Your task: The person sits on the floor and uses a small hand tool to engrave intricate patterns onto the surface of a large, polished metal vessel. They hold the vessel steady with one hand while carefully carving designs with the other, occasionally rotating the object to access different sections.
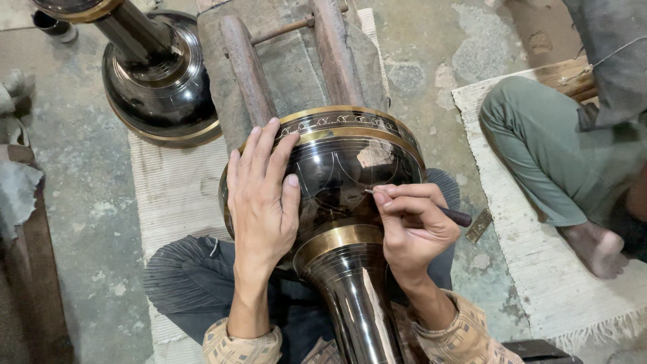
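A large black metal vase (337, 175) with brass bands lies on its side across my lap, its wide body resting against a wooden stand (290, 61). My left hand (261, 195) lies flat on the vase's dark body, fingers spread toward the engraved brass rim. My right hand (411, 226) grips a thin dark scribing tool (445, 212) like a pen, its tip touching the black surface where faint scratched lines show. The vase's narrow neck (357, 303) runs down between my forearms.
A second black and brass vase (158, 74) lies at the upper left on the concrete floor. Another person sits cross-legged at the right on a woven mat (539, 269), knee and bare foot (600, 249) showing. A small metal piece (479, 226) lies by the mat.
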